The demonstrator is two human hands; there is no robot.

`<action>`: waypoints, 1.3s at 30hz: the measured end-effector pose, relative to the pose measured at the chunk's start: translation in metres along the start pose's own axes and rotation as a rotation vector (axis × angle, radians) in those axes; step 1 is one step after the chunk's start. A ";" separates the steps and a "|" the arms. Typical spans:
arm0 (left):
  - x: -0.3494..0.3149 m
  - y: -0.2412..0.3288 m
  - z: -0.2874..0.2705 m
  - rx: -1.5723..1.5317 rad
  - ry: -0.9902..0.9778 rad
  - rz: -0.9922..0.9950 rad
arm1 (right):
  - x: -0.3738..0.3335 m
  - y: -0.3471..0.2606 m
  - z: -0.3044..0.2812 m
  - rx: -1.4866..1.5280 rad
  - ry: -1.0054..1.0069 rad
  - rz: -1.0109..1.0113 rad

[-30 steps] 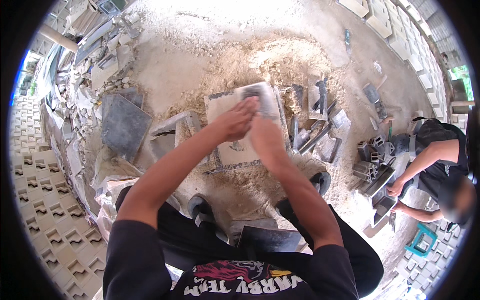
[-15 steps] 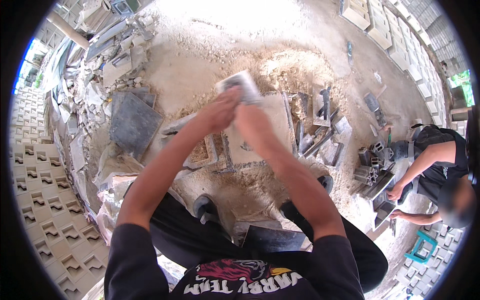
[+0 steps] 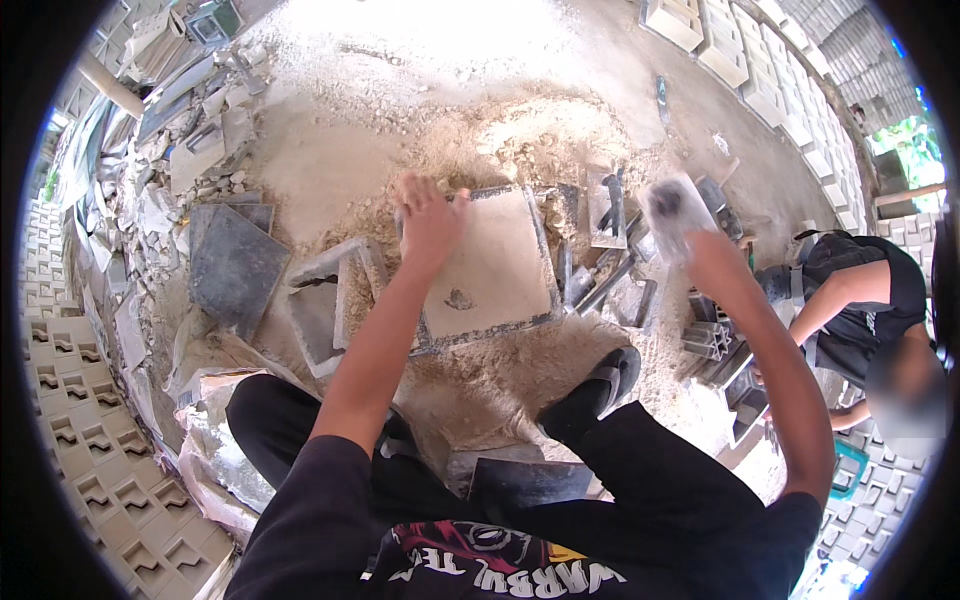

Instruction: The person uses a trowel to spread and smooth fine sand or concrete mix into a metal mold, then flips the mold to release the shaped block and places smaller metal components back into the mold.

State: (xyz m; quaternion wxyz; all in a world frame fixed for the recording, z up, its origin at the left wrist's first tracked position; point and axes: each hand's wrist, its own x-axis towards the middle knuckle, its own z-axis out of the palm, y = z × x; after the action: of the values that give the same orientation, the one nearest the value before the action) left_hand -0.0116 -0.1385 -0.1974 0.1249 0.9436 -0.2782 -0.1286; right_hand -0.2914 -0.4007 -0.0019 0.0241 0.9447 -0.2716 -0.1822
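Gripping a pale board point(image 3: 683, 215), blurred, by its near edge, the right hand point(image 3: 712, 252) was out to the right. Left hand point(image 3: 432, 215), fingers spread, at the far left corner of the square mould point(image 3: 500, 265); contact unclear to me. Hands well apart. Mould lay mid-ground, its face pale and flat. Dark slabs point(image 3: 235, 265) left; co-worker point(image 3: 865, 300) right.

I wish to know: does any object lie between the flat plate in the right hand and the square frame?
Yes: dark bars and a small pale board lie between the flat plate in the right hand and the square frame. They look low; the plate seems raised, probably clear of them.
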 end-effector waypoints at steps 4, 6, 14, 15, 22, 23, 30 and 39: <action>0.010 0.077 0.013 0.081 -0.122 0.186 | -0.050 0.011 0.004 0.292 0.020 0.049; 0.005 0.113 0.013 0.142 -0.182 0.371 | -0.051 0.007 0.029 0.404 0.067 0.028; -0.038 0.106 0.045 -0.174 -0.047 0.813 | -0.056 -0.003 0.056 0.498 -0.002 -0.001; -0.034 0.089 0.034 0.008 0.115 0.755 | -0.054 -0.004 0.057 0.506 0.048 -0.028; -0.142 0.065 0.031 -0.035 -0.359 1.289 | -0.057 -0.002 0.050 0.507 -0.021 0.053; -0.147 0.060 0.033 -0.053 -0.397 1.376 | -0.059 -0.003 0.050 0.493 -0.027 0.052; -0.166 0.065 0.028 0.260 -0.331 1.437 | -0.065 -0.022 0.061 0.493 -0.056 0.068; -0.164 -0.036 -0.004 0.337 -0.147 1.231 | -0.076 -0.027 0.073 0.368 -0.083 -0.055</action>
State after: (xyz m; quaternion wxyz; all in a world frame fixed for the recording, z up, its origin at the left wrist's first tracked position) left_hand -0.1263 -0.0171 -0.1763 0.0066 0.6066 -0.7932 -0.0523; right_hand -0.3633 -0.3340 -0.0491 -0.1654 0.9319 -0.2753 -0.1686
